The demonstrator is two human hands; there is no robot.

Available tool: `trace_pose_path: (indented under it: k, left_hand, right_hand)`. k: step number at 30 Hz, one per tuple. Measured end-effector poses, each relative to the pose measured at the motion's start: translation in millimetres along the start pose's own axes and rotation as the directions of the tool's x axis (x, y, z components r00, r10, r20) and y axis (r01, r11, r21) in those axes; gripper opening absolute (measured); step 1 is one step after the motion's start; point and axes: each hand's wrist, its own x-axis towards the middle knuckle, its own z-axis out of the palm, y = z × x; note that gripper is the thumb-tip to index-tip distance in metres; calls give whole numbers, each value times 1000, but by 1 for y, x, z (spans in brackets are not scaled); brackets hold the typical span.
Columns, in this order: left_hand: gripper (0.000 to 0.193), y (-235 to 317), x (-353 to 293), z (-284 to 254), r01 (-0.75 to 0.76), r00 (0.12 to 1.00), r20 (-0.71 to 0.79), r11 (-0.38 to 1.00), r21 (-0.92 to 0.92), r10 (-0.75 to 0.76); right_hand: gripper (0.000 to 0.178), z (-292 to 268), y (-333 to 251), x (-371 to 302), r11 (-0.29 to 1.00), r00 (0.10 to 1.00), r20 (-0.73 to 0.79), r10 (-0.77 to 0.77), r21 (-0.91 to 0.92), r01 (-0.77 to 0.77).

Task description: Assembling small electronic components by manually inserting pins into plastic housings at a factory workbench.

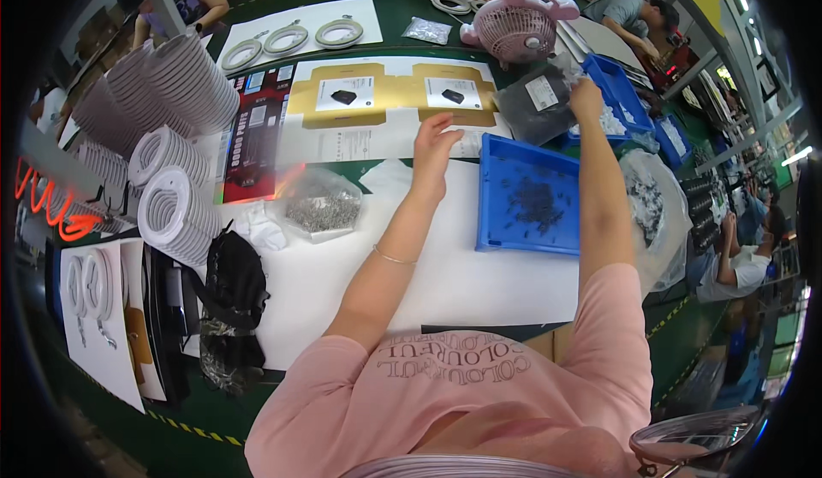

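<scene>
My left hand [437, 154] is raised above the white work surface [428, 264], near the flat printed cardboard sheet. Its thumb and fingers are apart, and nothing shows between them. My right arm reaches forward across the edge of a blue tray [494, 240] that has small dark pieces [538, 204] spread in it. Beyond that tray, my right hand [587, 101] is at the edge of a grey plastic bag [533, 110] with a white label, beside blue bins [612, 80] of small white parts. Its fingers look curled; whatever they hold is hidden.
A clear bag of small metal pieces [324, 208] lies left of centre. Stacked white rings [175, 213] stand at the left, near a black bag [238, 277]. A pink fan [514, 29] stands at the back. Another clear bag [655, 213] lies right. Several people work around.
</scene>
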Motion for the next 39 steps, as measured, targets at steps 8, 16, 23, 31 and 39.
trace_pose_path:
  k: [8, 16, 23, 31, 39]
  left_hand:
    - [35, 4, 5, -6, 60, 998, 22, 998, 17, -61]
    - [44, 2, -11, 13, 72, 961, 245, 972, 225, -128]
    - [67, -40, -26, 32, -376, 898, 425, 707, 599, 118]
    - [74, -64, -36, 22, -470, 858, 494, 607, 640, 143]
    - [67, -48, -44, 29, -381, 887, 459, 643, 665, 52]
  right_hand:
    - [37, -35, -11, 23, 995, 979, 177, 101, -33, -96]
    - [50, -38, -12, -23, 994, 947, -321, -29, 91, 61]
    - [34, -15, 84, -20, 821, 868, -70, 492, 369, -436]
    - [41, 12, 64, -43, 981, 971, 200, 133, -164, -100]
    - [83, 25, 69, -10, 976, 856, 469, 217, -100, -192]
